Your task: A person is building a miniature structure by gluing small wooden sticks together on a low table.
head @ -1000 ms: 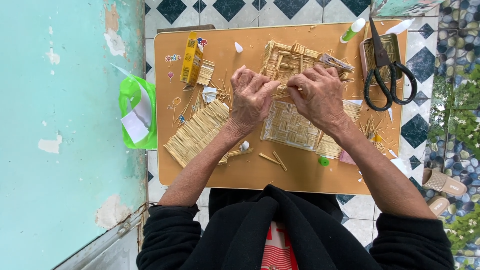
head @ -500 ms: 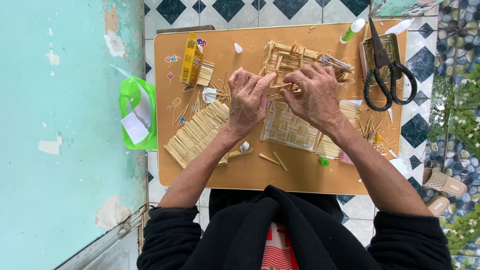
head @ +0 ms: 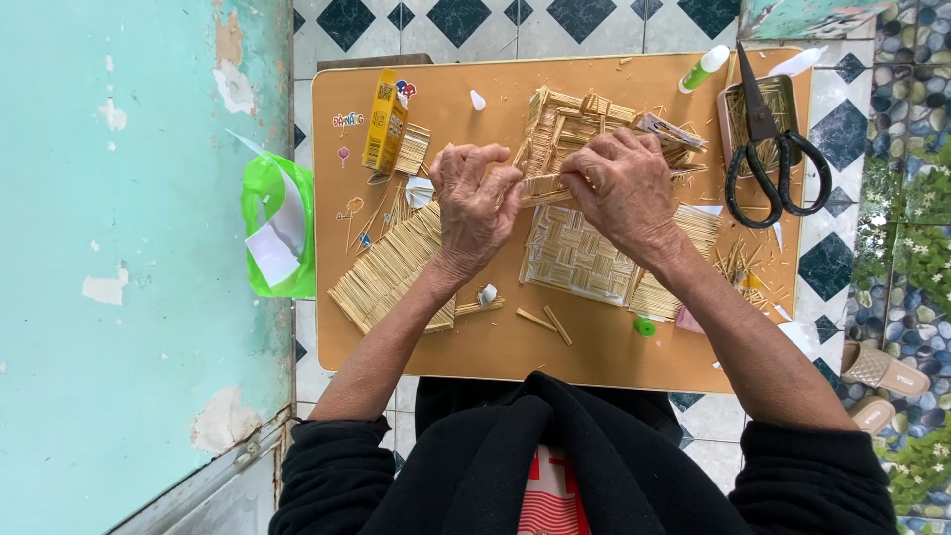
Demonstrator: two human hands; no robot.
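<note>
Both hands meet over the middle of a small orange table (head: 495, 347). My left hand (head: 474, 206) and my right hand (head: 619, 186) each pinch an end of one thin wooden stick (head: 540, 181), held level between them. Just behind the hands stands a little model house made of sticks (head: 565, 124). A flat woven stick panel (head: 575, 256) lies under my right wrist, and a slanted panel of glued sticks (head: 391, 269) lies by my left forearm.
Black scissors (head: 768, 159) rest on a tin of sticks at the right. A glue bottle (head: 703, 67) lies at the back, a yellow box (head: 384, 119) at the left. A green bag (head: 277, 238) hangs off the table's left edge. Sandals (head: 882, 369) sit on the tiled floor.
My hands have drawn closer together and lifted slightly toward the stick house, with the thin stick now held between them.
</note>
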